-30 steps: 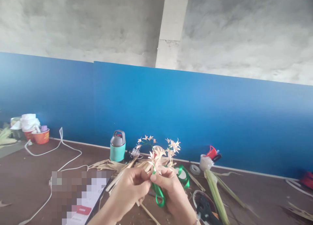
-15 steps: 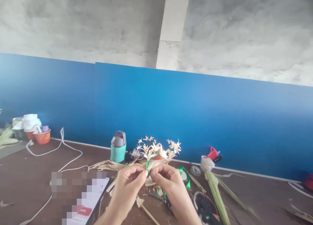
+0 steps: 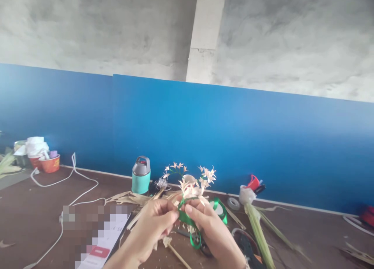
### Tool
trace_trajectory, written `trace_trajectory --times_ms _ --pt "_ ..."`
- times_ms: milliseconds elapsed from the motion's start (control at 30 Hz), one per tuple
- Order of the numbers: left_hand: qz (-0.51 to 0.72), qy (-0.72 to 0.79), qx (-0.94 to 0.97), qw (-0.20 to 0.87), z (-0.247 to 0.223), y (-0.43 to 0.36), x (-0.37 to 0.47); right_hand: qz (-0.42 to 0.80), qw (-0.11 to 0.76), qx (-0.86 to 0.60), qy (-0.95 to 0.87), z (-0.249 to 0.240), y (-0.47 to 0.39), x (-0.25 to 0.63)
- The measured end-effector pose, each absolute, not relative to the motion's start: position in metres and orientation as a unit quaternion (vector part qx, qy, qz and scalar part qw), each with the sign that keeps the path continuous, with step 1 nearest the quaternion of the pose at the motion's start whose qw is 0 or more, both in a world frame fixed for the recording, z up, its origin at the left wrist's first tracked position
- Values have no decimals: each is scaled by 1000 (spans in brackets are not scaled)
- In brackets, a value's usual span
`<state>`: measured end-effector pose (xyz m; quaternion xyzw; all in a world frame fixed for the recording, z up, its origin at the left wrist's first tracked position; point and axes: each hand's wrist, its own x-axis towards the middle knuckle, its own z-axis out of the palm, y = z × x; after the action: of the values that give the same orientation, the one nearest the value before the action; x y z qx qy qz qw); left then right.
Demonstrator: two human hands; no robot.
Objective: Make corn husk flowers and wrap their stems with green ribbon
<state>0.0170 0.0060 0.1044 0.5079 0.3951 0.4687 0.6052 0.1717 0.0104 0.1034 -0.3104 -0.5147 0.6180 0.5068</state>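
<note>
Near the middle of the table, my left hand (image 3: 157,220) pinches a green ribbon (image 3: 186,217) at its left end. Close beside it, my right hand (image 3: 204,218) has its thumb and fingers closed on the green stem of a small cluster of pale flowers (image 3: 189,188). The ribbon spans the gap between both hands, and a green loop hangs below the right one. Behind the hands stand more pale blossoms (image 3: 208,175) on thin green stems. The fingers cover most of the stem.
Dried husks (image 3: 128,198) lie behind my hands, near a teal bottle (image 3: 141,179). A ribbon spool (image 3: 219,208), tape roll (image 3: 233,203) and husk bundle (image 3: 260,232) are on the right. A phone (image 3: 108,238) and white cable (image 3: 84,191) lie on the left.
The held flower cluster has tilted and moved right, towards my right hand. The green ribbon now shows between my hands, with a loop hanging lower.
</note>
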Motion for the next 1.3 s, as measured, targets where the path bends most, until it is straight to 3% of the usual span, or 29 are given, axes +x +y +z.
trace_trajectory --times_ms 167,267,333,500,633,933,1100,1300 --pt "436 380 513 635 101 7 20 654 514 -292 -471 95 11 165" --pt "419 419 556 583 101 7 18 616 543 -336 -460 97 8 160" --pt "427 455 601 499 101 5 17 574 567 -382 -450 101 4 155" --pt "517 481 689 163 96 -1 18 530 584 -387 -478 107 1 144" --pt "545 449 705 62 87 -1 22 515 591 -395 -479 103 5 141" --pt "544 425 714 116 92 6 18 540 540 -371 -528 104 9 154" --pt "560 426 672 229 97 5 18 500 554 -398 -533 106 7 157" --pt "591 396 611 348 95 3 21 630 514 -343 -471 102 9 159"
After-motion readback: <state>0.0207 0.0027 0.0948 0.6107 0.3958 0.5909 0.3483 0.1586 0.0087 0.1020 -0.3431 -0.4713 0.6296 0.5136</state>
